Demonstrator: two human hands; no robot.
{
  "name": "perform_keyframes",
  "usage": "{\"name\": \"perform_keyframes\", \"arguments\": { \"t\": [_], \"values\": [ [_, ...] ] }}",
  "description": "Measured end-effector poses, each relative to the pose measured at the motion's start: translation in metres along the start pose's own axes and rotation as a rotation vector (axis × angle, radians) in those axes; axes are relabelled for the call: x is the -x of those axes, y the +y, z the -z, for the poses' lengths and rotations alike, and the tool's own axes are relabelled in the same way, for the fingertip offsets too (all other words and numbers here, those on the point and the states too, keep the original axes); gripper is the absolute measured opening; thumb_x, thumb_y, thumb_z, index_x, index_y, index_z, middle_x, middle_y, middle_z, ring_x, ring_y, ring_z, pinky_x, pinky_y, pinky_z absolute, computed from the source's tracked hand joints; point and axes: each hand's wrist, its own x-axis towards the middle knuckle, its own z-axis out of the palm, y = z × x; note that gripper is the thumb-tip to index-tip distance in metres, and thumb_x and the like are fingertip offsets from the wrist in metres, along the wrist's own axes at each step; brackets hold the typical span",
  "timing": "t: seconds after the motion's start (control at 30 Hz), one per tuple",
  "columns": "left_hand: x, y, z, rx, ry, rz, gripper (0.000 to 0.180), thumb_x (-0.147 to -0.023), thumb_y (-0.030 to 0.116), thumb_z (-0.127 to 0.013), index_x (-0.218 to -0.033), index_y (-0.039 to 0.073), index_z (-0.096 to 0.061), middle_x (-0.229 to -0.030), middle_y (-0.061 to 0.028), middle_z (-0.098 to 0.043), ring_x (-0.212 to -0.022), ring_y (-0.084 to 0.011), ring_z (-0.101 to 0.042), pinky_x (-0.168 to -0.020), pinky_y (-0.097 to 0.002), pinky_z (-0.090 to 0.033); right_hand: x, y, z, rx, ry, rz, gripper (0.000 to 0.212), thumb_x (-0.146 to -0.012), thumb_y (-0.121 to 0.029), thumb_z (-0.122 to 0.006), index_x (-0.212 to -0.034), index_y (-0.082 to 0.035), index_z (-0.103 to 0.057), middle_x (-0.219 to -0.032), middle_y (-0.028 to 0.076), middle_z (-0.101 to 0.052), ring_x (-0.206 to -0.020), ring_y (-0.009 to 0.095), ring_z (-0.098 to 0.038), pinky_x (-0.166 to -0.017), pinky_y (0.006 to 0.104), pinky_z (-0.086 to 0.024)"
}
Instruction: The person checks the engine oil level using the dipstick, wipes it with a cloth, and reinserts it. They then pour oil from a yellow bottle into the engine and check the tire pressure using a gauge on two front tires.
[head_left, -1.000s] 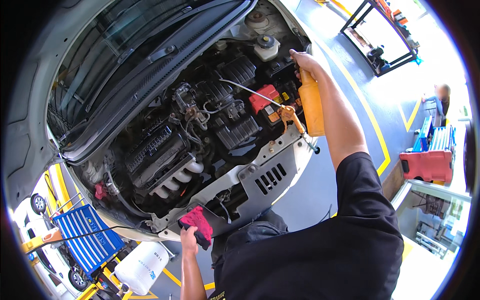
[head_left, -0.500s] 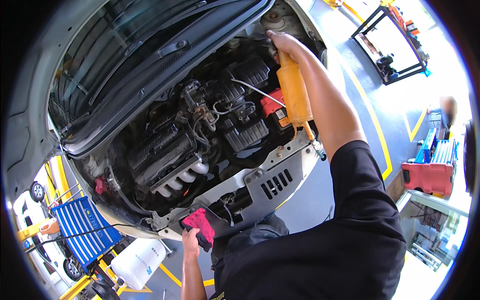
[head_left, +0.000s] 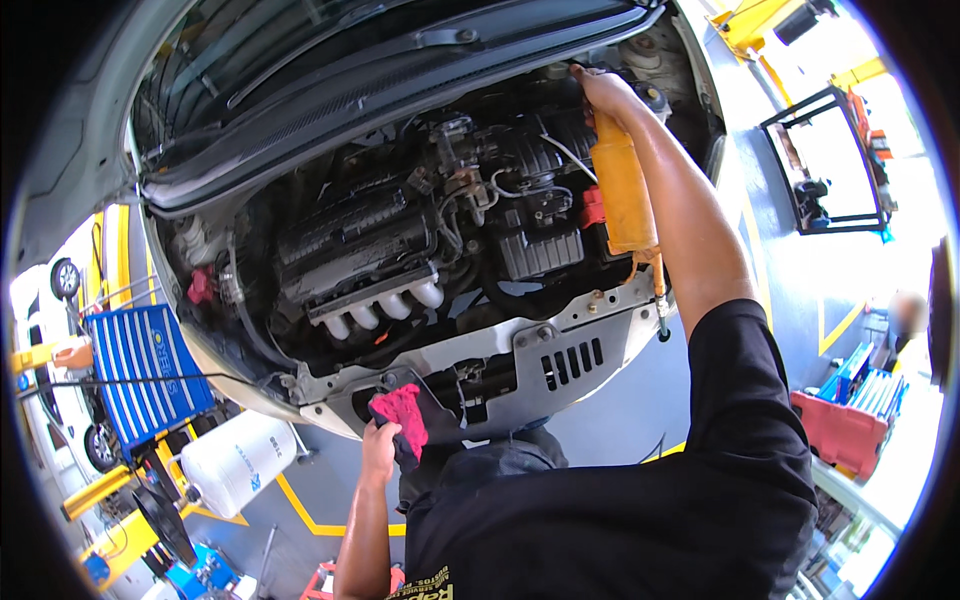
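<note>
My right hand (head_left: pixel 607 95) is closed round the far end of a yellow cylindrical tool (head_left: pixel 624 200). It has a narrower stem and a dark fitting at its near end, and hangs over the right side of the engine bay. The tip beyond my fingers is hidden. Low at the front bumper, my left hand (head_left: pixel 378 452) grips a bunched pink and black cloth (head_left: pixel 402 412). Between the hands lies the engine (head_left: pixel 350 245), with a black cover and silver manifold pipes. Beside the tool, a red battery cover (head_left: pixel 593 206) shows in part.
The raised hood (head_left: pixel 70 130) stands at the left. A blue slatted panel (head_left: pixel 150 365) and a white tank (head_left: pixel 240 462) are on the left floor side. To the right are a black-framed cart (head_left: pixel 830 160), a red case (head_left: pixel 840 430) and a blurred person (head_left: pixel 905 320).
The view has shifted, so the car and tool sit differently in it. My right hand still holds the yellow tool, and my left hand still holds the cloth.
</note>
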Motion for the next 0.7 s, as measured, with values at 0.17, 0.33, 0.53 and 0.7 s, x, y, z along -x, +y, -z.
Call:
{"name": "perform_keyframes", "arguments": {
  "t": [0.17, 0.33, 0.53, 0.7],
  "values": [
    [0.006, -0.02, 0.01, 0.1, 0.039, -0.013, 0.029, -0.085, 0.004, -0.059, -0.112, -0.001, -0.066, -0.099, -0.0031, -0.068, -0.089, -0.0145, -0.066, -0.085, -0.0307, -0.053, 0.009, -0.011, -0.032, -0.273, 0.012, 0.08, 0.051, -0.103, -0.057, -0.054, -0.116, -0.009, -0.065, -0.078, 0.006, -0.061, -0.058, 0.019, -0.06, -0.054, 0.0362, -0.052],
    [0.018, -0.036, 0.015, 0.12, 0.045, 0.008, 0.026, -0.086, 0.004, -0.059, -0.109, -0.001, -0.067, -0.095, -0.0018, -0.068, -0.086, -0.012, -0.064, -0.082, -0.0292, -0.052, 0.027, -0.022, -0.045, -0.456, -0.118, -0.019, 0.041, -0.106, -0.048, -0.052, -0.118, -0.01, -0.06, -0.082, 0.008, -0.062, -0.06, 0.022, -0.062, -0.058, 0.0393, -0.054],
    [0.033, -0.052, 0.027, 0.148, 0.093, -0.005, 0.024, -0.086, 0.004, -0.059, -0.108, -0.001, -0.067, -0.093, -0.0014, -0.068, -0.082, -0.0122, -0.064, -0.08, -0.0291, -0.052, 0.046, -0.023, -0.084, -0.609, -0.18, -0.005, 0.041, -0.104, -0.052, -0.055, -0.11, -0.011, -0.057, -0.077, 0.005, -0.062, -0.062, 0.021, -0.063, -0.056, 0.0388, -0.055],
    [0.051, -0.073, 0.045, 0.173, 0.144, 0.034, 0.026, -0.087, 0.004, -0.058, -0.11, -0.001, -0.068, -0.096, -0.0028, -0.069, -0.086, -0.0136, -0.065, -0.083, -0.0299, -0.052, 0.063, -0.038, -0.13, -0.686, -0.269, -0.018, 0.032, -0.104, -0.046, -0.057, -0.112, -0.015, -0.06, -0.079, 0.006, -0.064, -0.063, 0.022, -0.064, -0.058, 0.0398, -0.056]
  ]
}}
